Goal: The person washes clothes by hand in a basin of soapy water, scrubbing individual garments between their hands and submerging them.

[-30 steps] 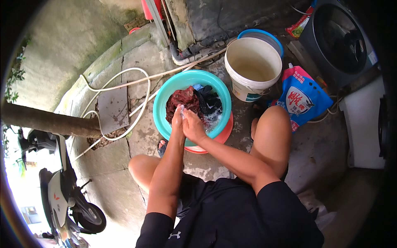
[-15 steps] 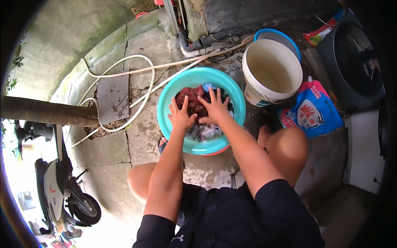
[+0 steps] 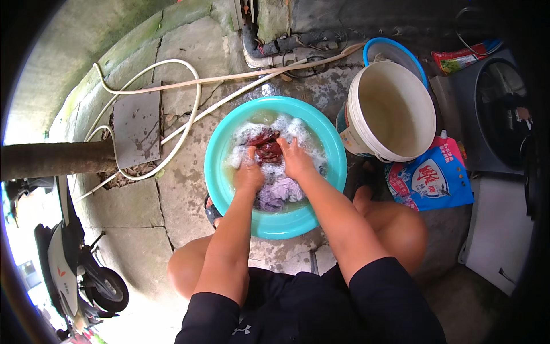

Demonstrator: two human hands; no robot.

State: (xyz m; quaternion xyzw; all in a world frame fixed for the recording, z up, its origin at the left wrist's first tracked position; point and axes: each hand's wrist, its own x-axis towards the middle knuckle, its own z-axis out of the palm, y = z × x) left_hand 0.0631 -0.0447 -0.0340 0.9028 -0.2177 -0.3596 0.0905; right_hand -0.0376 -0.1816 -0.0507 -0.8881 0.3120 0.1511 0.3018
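A turquoise basin (image 3: 215, 155) stands in front of me with cloudy, sudsy water and wet laundry in it. A bunched dark red garment (image 3: 268, 150) lies among white foam between my hands. My left hand (image 3: 248, 175) is sunk in the suds at its left side, thumb up, the other fingers hidden. My right hand (image 3: 296, 157) is closed at the garment's right edge, some fingertips out of sight. Nearer me in the basin, below the hands, floats a pale lilac cloth (image 3: 281, 194).
A white bucket (image 3: 395, 109) of water stands to the right, a blue-rimmed basin (image 3: 424, 71) behind it. Beside them lie a blue and pink detergent bag (image 3: 432, 178) and a dark round-fronted appliance (image 3: 501, 109). A cream hose (image 3: 195, 114) loops at left near a trunk (image 3: 63, 157) and scooter (image 3: 74, 264).
My spread hands have gone down from on top of the laundry into the water. Foam now covers much of the surface, and the dark red garment is bunched smaller. The view has shifted slightly.
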